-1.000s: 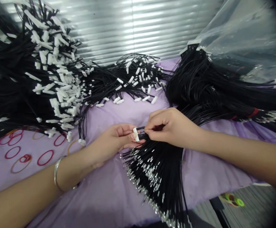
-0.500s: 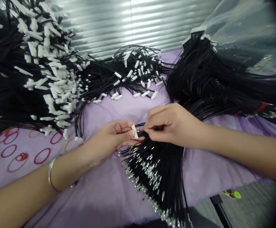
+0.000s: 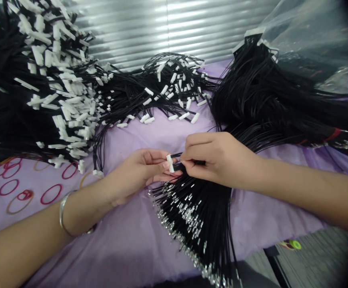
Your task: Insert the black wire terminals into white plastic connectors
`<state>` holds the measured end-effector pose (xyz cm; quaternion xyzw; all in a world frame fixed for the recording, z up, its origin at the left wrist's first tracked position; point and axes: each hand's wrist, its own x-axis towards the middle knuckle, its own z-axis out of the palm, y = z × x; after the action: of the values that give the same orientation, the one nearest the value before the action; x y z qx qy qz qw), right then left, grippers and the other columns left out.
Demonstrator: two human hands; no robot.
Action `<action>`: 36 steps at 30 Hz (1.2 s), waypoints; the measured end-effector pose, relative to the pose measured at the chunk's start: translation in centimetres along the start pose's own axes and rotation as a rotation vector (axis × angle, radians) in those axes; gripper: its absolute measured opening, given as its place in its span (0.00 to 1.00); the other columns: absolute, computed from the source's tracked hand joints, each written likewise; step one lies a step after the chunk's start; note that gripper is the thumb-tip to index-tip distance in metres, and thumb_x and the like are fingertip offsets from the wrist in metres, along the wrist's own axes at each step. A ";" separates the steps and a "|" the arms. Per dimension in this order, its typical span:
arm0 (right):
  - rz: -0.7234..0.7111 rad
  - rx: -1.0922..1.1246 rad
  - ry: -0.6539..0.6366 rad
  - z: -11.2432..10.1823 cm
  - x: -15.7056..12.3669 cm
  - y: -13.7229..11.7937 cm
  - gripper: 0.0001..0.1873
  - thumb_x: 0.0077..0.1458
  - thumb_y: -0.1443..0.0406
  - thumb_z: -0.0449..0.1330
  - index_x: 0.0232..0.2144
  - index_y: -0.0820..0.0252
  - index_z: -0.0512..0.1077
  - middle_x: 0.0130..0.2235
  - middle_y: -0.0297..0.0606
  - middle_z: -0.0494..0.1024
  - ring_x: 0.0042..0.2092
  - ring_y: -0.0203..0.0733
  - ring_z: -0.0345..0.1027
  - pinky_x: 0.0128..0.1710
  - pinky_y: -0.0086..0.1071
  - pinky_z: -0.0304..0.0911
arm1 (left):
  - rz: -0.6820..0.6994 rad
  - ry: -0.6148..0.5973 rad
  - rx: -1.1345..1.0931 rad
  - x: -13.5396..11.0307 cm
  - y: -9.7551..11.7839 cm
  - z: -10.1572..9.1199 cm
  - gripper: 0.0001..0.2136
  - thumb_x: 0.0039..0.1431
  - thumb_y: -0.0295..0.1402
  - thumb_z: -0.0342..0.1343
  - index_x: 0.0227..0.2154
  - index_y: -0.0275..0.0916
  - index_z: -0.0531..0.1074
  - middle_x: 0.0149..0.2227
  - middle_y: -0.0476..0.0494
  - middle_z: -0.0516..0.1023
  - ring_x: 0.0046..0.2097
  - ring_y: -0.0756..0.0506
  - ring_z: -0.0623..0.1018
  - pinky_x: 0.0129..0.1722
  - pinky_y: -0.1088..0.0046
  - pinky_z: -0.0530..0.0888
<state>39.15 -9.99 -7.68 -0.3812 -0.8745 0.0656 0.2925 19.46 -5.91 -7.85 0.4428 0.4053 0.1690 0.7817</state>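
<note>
Between the thumb and fingers of my left hand [image 3: 150, 168] is a small white connector housing [image 3: 170, 163], held upright. Thin black wires [image 3: 177, 155] run from its right side toward my right hand [image 3: 213, 158]. That hand is closed in a pinch on a black wire close to the housing; the wire's tip is hidden. Below both hands a fan of loose black wires [image 3: 213, 216] spreads over the cloth, with silvery metal terminals [image 3: 189, 218] at their ends.
A purple cloth [image 3: 126, 248] covers the table. Piled black cables with white connectors [image 3: 72, 108] stand at left, more [image 3: 177, 88] at the back. Right of these lies a thick wire bundle [image 3: 249, 92] beside a clear plastic bag [image 3: 321, 44]. Rubber bands [image 3: 51, 194] lie at left.
The view has shifted slightly. Both hands stay close together at the white connector housing, with the right pinch still on the wire beside it.
</note>
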 end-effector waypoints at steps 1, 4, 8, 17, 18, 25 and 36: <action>-0.002 0.014 0.001 -0.1 0.0 0.0 0.12 0.56 0.70 0.55 0.21 0.64 0.71 0.26 0.35 0.69 0.27 0.29 0.60 0.27 0.25 0.55 | -0.003 -0.002 -0.001 0.0 0.0 0.0 0.03 0.52 0.21 0.60 0.30 0.32 0.76 0.31 0.43 0.81 0.33 0.52 0.80 0.37 0.81 0.77; -0.006 0.070 -0.003 -0.4 0.1 0.1 0.10 0.54 0.72 0.57 0.21 0.64 0.71 0.25 0.33 0.68 0.26 0.28 0.59 0.26 0.24 0.54 | -0.006 -0.002 0.001 0.0 0.1 0.0 0.03 0.53 0.21 0.59 0.31 0.32 0.76 0.31 0.43 0.81 0.33 0.52 0.81 0.37 0.81 0.77; -0.004 0.083 -0.028 -0.1 0.2 0.2 0.11 0.55 0.71 0.56 0.22 0.64 0.71 0.25 0.33 0.68 0.27 0.28 0.59 0.27 0.24 0.54 | -0.001 -0.017 -0.005 0.0 0.1 -0.1 0.04 0.53 0.21 0.59 0.31 0.32 0.76 0.30 0.45 0.81 0.33 0.52 0.80 0.38 0.80 0.77; -0.025 -0.267 -0.005 -0.4 0.5 -0.8 0.15 0.62 0.65 0.51 0.29 0.64 0.74 0.32 0.41 0.72 0.34 0.38 0.64 0.35 0.34 0.57 | 0.062 -0.021 -0.001 0.2 -0.1 -0.1 0.04 0.51 0.24 0.62 0.32 0.31 0.74 0.30 0.41 0.81 0.33 0.51 0.80 0.36 0.79 0.77; -0.047 -0.348 0.060 -0.8 0.4 -1.1 0.14 0.63 0.64 0.51 0.31 0.64 0.74 0.34 0.42 0.73 0.37 0.41 0.64 0.38 0.36 0.58 | 0.078 -0.014 -0.010 0.2 0.1 -0.2 0.04 0.52 0.24 0.61 0.32 0.31 0.74 0.30 0.41 0.80 0.33 0.50 0.80 0.33 0.80 0.77; -0.044 -0.369 -0.029 0.3 -0.7 -1.6 0.13 0.61 0.69 0.51 0.43 0.68 0.73 0.41 0.48 0.75 0.44 0.47 0.67 0.44 0.41 0.66 | 0.250 0.082 0.012 0.5 1.3 -0.8 0.03 0.54 0.24 0.58 0.27 0.33 0.70 0.21 0.49 0.72 0.18 0.58 0.67 0.12 0.86 0.51; 0.065 0.057 -0.239 1.0 -0.4 0.1 0.10 0.60 0.67 0.56 0.32 0.62 0.77 0.37 0.40 0.75 0.37 0.38 0.69 0.39 0.32 0.65 | 0.317 0.194 0.166 1.0 0.6 -1.0 0.05 0.55 0.29 0.59 0.33 0.34 0.70 0.21 0.47 0.75 0.18 0.56 0.67 0.14 0.84 0.56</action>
<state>38.84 -10.12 -8.75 -0.3902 -0.8882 0.1447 0.1947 19.35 -4.36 -8.11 0.5455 0.4165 0.2981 0.6634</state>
